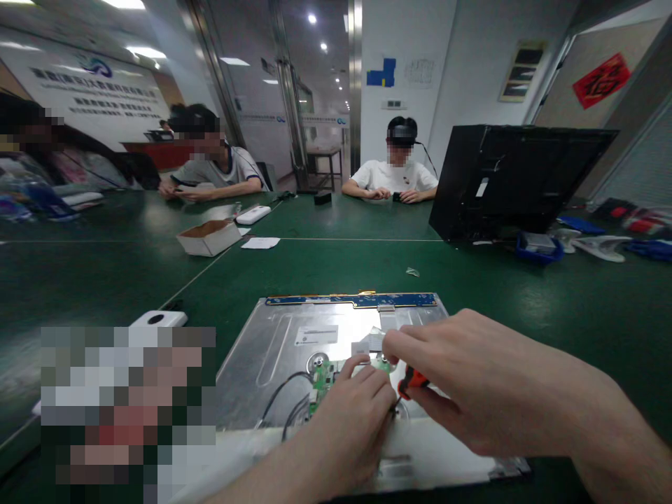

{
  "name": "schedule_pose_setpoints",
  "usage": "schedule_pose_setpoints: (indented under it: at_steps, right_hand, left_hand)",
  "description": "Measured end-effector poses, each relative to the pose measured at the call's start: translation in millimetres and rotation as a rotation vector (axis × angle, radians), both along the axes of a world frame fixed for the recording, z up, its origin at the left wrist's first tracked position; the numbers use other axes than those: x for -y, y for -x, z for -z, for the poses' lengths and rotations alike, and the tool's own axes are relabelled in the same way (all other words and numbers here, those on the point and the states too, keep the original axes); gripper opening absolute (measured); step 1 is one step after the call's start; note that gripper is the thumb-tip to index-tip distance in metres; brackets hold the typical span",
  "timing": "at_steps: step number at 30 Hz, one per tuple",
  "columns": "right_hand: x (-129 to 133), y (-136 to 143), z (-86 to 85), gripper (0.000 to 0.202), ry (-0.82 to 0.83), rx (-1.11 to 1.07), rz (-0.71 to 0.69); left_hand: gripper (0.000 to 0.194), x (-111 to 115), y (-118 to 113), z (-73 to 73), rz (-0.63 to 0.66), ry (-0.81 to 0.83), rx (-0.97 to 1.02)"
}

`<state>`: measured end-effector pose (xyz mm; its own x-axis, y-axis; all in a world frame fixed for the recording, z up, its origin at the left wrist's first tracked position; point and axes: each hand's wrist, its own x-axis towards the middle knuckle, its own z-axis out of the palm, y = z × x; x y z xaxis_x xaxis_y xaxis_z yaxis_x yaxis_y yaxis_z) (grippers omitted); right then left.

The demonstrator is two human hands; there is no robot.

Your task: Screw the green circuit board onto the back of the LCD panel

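In my right hand (467, 381) is a screwdriver with an orange-red and black handle (414, 379). Its thin shaft slants down to the left, toward my left fingertips. My left hand (362, 402) rests on a green circuit board (322, 381), fingers bent and pressed together; whatever lies under them is hidden. The board sits on the silver metal back of a flat display panel (273, 343). Along the panel's far edge runs a narrow blue circuit strip (325, 301). Dark cables (283, 392) curve out from the board's left side.
A small open box (210, 236), a white paper (261, 243) and a white device (157, 319) are to the left on the green table (336, 262). A large black monitor (514, 182) stands back right, beside a blue tray (538, 248). Several people sit around the table.
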<state>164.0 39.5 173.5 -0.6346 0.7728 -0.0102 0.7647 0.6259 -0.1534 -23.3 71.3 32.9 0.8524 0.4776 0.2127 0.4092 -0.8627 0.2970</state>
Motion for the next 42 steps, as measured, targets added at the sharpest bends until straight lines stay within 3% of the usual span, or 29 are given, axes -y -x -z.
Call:
schedule_pose_setpoints:
  at_steps: [4, 14, 22, 34, 42]
  right_hand:
    - [-3.7, 0.7, 2.3, 0.002, -0.039, 0.024, 0.028]
    - [0.4, 0.0, -0.2, 0.012, 0.003, -0.012, -0.030]
    - [-3.9, 1.8, 2.4, 0.007, -0.055, 0.015, 0.020]
    - [-0.7, 0.8, 0.1, 0.009, 0.028, -0.018, -0.041]
    - [0.1, 1.5, 1.0, 0.004, -0.038, 0.027, 0.028]
  left_hand:
    - [0.022, -0.2, 0.3, 1.2, 0.001, -0.003, 0.017]
    - [0.025, -0.7, 0.6, 0.6, 0.002, 0.009, -0.019]
    - [0.025, -0.7, 0.7, 1.4, 0.001, 0.003, 0.007]
    - [0.024, 0.3, -0.2, -0.6, -0.010, -0.007, -0.013]
    - [0.024, -0.2, -0.6, 0.9, -0.015, 0.019, 0.007]
